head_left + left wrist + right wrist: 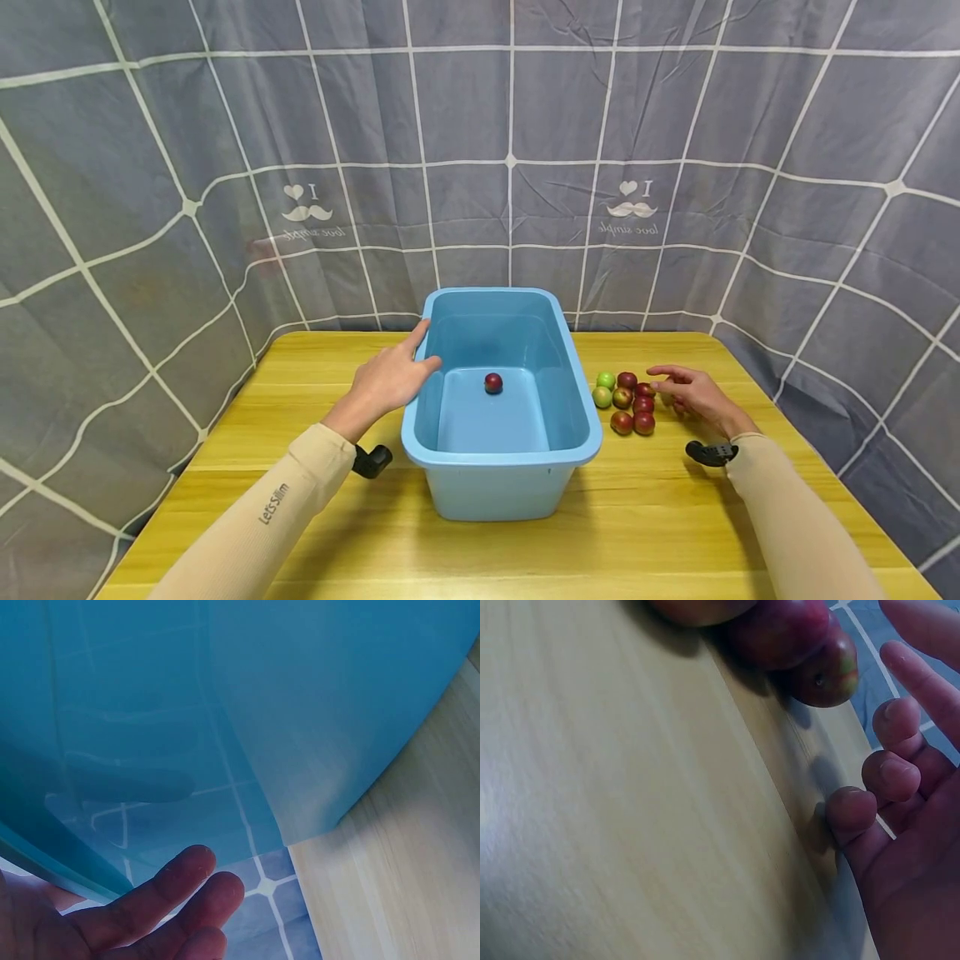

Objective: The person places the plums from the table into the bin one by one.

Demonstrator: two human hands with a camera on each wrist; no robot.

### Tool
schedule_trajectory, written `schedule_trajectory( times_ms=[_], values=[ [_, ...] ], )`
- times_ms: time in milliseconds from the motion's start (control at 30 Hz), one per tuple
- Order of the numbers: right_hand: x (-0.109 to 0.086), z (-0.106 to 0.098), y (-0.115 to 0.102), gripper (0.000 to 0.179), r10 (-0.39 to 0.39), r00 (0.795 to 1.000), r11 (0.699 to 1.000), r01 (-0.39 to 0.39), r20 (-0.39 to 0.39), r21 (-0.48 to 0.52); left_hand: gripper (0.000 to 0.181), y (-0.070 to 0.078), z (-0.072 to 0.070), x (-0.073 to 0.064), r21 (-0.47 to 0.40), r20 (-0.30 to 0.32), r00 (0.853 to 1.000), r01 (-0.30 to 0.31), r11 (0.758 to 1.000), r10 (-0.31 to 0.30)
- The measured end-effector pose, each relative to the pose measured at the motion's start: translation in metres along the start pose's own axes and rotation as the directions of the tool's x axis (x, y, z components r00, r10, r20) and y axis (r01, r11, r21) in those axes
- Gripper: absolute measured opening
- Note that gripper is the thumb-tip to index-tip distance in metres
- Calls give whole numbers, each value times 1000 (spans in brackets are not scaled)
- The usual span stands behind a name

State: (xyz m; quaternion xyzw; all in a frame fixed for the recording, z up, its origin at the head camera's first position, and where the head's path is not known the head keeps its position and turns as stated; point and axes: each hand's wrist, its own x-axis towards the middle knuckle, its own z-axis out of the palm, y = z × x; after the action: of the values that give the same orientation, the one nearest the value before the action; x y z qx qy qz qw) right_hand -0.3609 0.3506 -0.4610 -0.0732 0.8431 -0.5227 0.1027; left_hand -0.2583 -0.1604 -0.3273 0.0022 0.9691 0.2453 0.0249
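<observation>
A light blue plastic tub [501,458] stands on the table with one dark red apple [492,383] on its floor. My left hand [390,377] holds the tub's left rim, thumb over the inner side; in the left wrist view, the other fingers [199,896] lie along the outside wall. To the right of the tub lies a cluster of small apples [622,398], several red and a couple green. My right hand [697,393] is at the cluster's right side, fingers loosely bent and holding nothing. In the right wrist view, a red apple [825,675] sits just off its fingertips.
The wooden table [337,542] reaches back to a grey curtain [465,108] with white grid lines, which also hangs along both sides. Black wrist mounts [372,460] sit on both arms. The tub's high walls stand between the two hands.
</observation>
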Motion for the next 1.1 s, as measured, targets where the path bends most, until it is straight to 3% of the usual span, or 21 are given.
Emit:
schedule_trajectory(
  times_ms=[833,1100],
  values=[
    [6,6,3,58,42,999,990,-46,-32,-134,77,-1,-1,-1,-11,-4,1000,-2,1000,2],
    [4,6,6,59,37,999,992,-38,-14,-118,77,0,1,-2,-15,-11,1000,-6,1000,6]
  ],
)
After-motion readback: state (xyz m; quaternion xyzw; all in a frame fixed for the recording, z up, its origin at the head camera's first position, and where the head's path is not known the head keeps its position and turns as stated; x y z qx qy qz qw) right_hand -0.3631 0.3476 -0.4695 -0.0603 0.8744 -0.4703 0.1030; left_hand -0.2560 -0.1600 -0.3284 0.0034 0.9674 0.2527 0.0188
